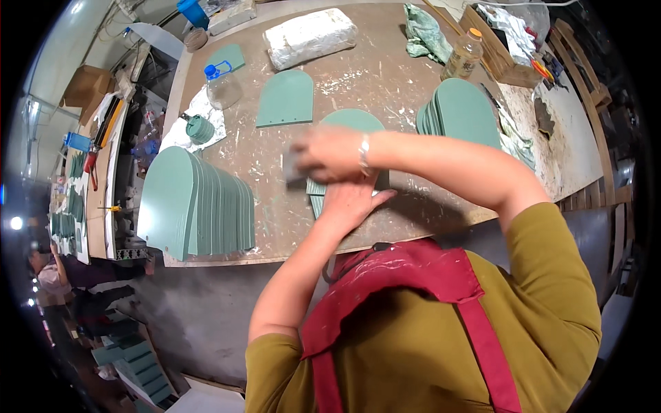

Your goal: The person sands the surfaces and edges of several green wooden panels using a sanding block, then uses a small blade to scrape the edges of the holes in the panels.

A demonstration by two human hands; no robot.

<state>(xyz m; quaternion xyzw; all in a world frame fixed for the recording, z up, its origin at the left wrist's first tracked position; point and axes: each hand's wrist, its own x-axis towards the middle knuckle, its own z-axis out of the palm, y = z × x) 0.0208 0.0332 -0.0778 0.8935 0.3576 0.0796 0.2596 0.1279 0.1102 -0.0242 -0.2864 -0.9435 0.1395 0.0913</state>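
A green arch-shaped board (pixel 352 120) lies in front of me on what looks like a small pile of boards with green edges. My left hand (pixel 350 204) lies flat on its near part, thumb stretched to the right; its fingertips are hidden behind my other hand. Crossing above it, my right hand (pixel 332 153) is smeared by motion. Its fingers are closed on a dark grey block (pixel 293 169) at the board's left edge. The block's exact kind is too blurred to make out.
Green boards stand in a long row (pixel 220 210) at left and a shorter stack (pixel 467 113) at right. Beyond are a single board (pixel 286 100), a white wrapped bundle (pixel 310 38), a clear jug (pixel 224 89), an orange-capped bottle (pixel 463 55) and a green cloth (pixel 425 33).
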